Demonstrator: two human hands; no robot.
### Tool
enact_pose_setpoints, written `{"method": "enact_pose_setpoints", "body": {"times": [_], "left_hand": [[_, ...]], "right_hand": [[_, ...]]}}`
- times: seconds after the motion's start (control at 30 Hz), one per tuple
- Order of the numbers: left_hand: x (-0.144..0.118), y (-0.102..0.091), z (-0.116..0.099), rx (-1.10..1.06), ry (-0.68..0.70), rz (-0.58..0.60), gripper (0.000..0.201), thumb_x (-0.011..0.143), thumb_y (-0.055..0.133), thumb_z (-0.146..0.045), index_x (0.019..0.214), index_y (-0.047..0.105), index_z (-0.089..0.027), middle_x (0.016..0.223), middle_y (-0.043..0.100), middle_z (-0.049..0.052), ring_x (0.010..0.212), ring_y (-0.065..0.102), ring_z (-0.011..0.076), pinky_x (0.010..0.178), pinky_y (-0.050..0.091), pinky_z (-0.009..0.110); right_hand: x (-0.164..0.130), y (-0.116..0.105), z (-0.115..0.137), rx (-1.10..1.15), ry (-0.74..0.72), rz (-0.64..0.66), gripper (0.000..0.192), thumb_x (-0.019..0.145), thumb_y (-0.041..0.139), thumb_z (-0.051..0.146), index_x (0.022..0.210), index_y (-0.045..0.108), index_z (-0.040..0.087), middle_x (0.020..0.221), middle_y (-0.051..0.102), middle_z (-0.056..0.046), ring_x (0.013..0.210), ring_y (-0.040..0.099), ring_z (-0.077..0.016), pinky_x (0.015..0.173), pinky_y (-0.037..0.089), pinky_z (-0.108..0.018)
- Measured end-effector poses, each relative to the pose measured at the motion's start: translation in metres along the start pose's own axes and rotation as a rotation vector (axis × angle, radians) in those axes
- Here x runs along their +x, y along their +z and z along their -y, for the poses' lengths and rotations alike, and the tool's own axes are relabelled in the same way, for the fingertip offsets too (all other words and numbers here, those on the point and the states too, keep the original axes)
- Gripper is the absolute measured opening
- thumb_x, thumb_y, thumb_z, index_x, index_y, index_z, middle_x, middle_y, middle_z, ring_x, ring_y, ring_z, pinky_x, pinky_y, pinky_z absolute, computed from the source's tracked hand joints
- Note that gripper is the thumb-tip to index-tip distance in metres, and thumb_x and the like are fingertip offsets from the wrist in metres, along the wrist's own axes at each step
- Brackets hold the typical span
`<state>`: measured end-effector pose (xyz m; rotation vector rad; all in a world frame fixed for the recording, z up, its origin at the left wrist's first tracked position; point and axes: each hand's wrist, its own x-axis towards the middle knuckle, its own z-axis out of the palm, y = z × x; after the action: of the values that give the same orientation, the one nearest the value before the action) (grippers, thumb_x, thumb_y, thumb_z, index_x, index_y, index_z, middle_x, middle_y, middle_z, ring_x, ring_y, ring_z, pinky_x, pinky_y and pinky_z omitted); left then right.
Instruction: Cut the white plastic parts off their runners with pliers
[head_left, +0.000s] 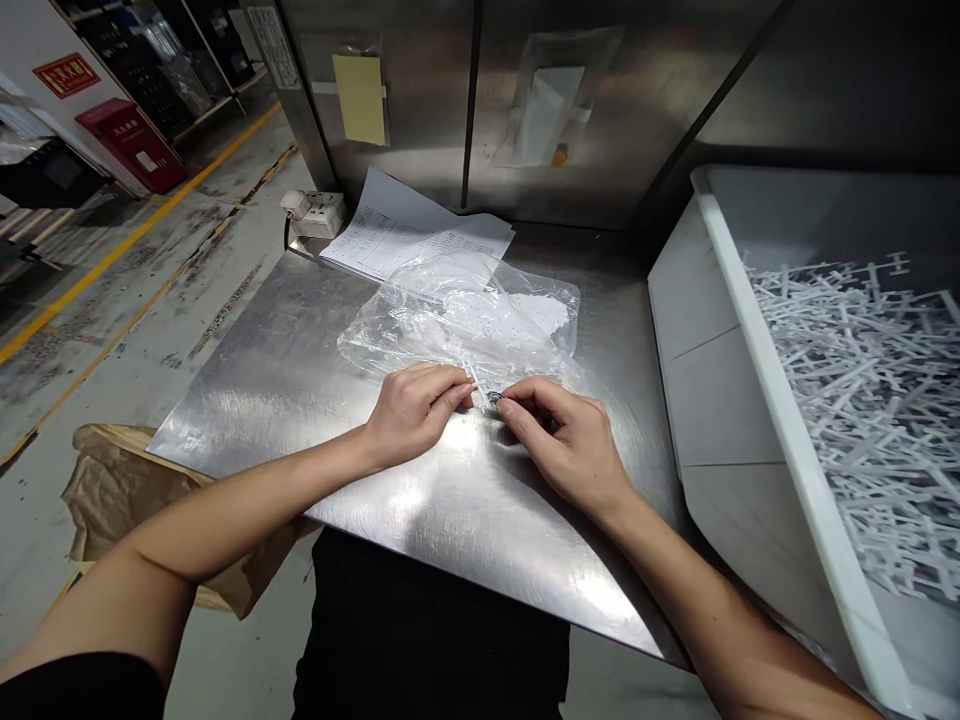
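While both my hands meet at the near edge of the clear plastic bag (465, 315), the fingers of my left hand (412, 410) are pinched on a thin white plastic piece (474, 379) and those of my right hand (566, 440) are closed on something small and dark (495, 398) just at its end; it is too small for me to say what it is. The bag lies flat on the steel tabletop (300, 360), in the middle, with its far edge touching a sheaf of printed papers (409, 235) by the back wall. White bits show through the film toward the bag's right side. I judge the bag to be very light, limp and slippery: the film is crumpled and would slide on the polished steel if tugged, so I would take it by a bunched fold near the mouth and not by a flat face. The white piece looks stiff but slender, so I'd guess it would snap if bent; it is best held close to the end I'm working on, with fingertip pressure only. To my right stands a big white bin (750, 300) heaped with white plastic sticks and crosses (862, 380), well apart from my hands. A socket strip (319, 212) sits at the far left corner.
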<state>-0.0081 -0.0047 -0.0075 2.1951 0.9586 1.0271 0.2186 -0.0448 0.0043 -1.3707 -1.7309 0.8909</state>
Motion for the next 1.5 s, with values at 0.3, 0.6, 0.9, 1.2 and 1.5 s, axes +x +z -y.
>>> {"method": "enact_pose_setpoints", "body": {"times": [0.3,0.6,0.9,1.2,1.5], "left_hand": [[0.0,-0.001,0.001,-0.033,-0.009,0.035,0.028,0.114,0.055,-0.027,0.092,0.071,-0.019,0.086,0.078,0.003,0.082,0.074,0.0177,0.08,0.054,0.031],[-0.001,0.0,0.0,-0.034,-0.097,0.073,0.027,0.111,0.059,-0.024,0.089,0.073,-0.019,0.087,0.08,0.001,0.082,0.075,0.0165,0.081,0.054,0.03],[0.0,-0.001,-0.001,-0.036,-0.162,0.089,0.027,0.111,0.06,-0.025,0.088,0.073,-0.02,0.082,0.079,-0.001,0.076,0.072,0.0152,0.077,0.051,0.029],[-0.001,0.0,-0.001,-0.005,-0.101,0.071,0.027,0.112,0.058,-0.025,0.089,0.071,-0.02,0.082,0.078,0.001,0.078,0.072,0.0164,0.079,0.053,0.03],[-0.002,0.0,0.0,0.043,-0.058,0.07,0.029,0.112,0.055,-0.026,0.088,0.071,-0.019,0.082,0.078,0.002,0.078,0.072,0.0169,0.08,0.053,0.031]], "right_hand": [[0.0,-0.001,-0.005,-0.033,-0.055,-0.001,0.019,0.107,0.064,0.036,0.097,0.074,0.023,0.082,0.073,-0.001,0.07,0.061,-0.017,0.067,0.045,-0.033],[0.001,-0.001,-0.007,0.008,0.059,0.015,0.024,0.105,0.067,0.04,0.091,0.075,0.022,0.077,0.069,0.0,0.066,0.056,-0.0158,0.064,0.04,-0.032],[-0.001,-0.003,-0.001,0.059,0.01,0.028,0.022,0.104,0.066,0.04,0.093,0.073,0.023,0.076,0.068,0.0,0.067,0.059,-0.0169,0.062,0.043,-0.032],[-0.004,-0.003,0.004,0.04,-0.026,0.068,0.021,0.106,0.066,0.04,0.093,0.071,0.024,0.074,0.068,0.0,0.065,0.06,-0.0171,0.061,0.041,-0.033],[-0.004,-0.003,0.006,0.001,-0.041,0.068,0.02,0.106,0.065,0.038,0.094,0.072,0.024,0.079,0.072,-0.001,0.068,0.063,-0.0179,0.064,0.045,-0.033]]}}
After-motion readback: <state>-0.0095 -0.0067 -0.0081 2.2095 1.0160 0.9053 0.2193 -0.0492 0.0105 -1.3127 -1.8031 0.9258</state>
